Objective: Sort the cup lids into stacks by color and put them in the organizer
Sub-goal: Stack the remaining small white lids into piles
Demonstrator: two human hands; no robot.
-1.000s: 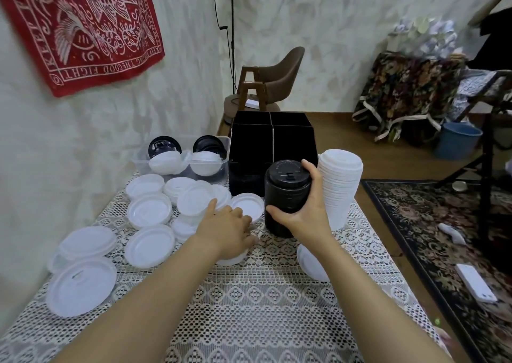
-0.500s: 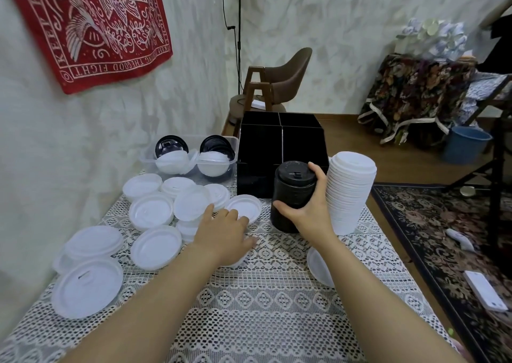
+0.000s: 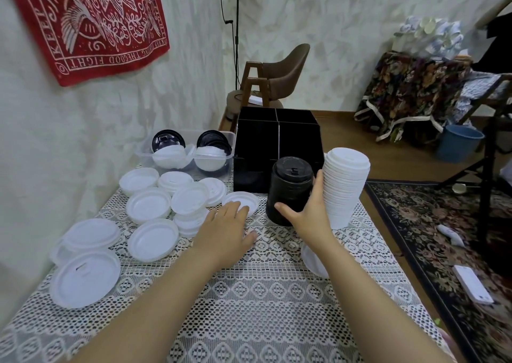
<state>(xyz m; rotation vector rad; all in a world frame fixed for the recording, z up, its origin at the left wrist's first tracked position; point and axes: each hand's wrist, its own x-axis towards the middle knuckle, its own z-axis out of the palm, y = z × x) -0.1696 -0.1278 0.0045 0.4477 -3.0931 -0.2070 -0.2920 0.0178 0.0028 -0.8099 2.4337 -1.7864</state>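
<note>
The black lid stack [image 3: 291,190] is a ribbed column of glossy plastic with a small sip tab on top; it stands on the table just in front of the organizer [image 3: 277,146], a matte black box whose top shows four square compartments. The right hand [image 3: 310,213] grips that column, thumb across the lower front, fingers curled round its right side in the gap next to the white lid stack [image 3: 345,188]; that one is taller, smooth and tapers toward its base.

Two stacks, then, one of each colour. The loose white lids [image 3: 149,206] lie to the left, round, shallow and overlapping; about a dozen, though the overlaps hide an exact count, and one peeks out beneath the right forearm.

The left hand [image 3: 224,232] lies palm down, fingers straight and close together, thumb splayed; its fingertips reach the near rim of one white lid [image 3: 243,200], though I cannot tell whether they press it.

A clear plastic bin [image 3: 188,157] by the wall holds two upright black lids with white ones in front; a lace tablecloth [image 3: 249,293] covers the table.
</note>
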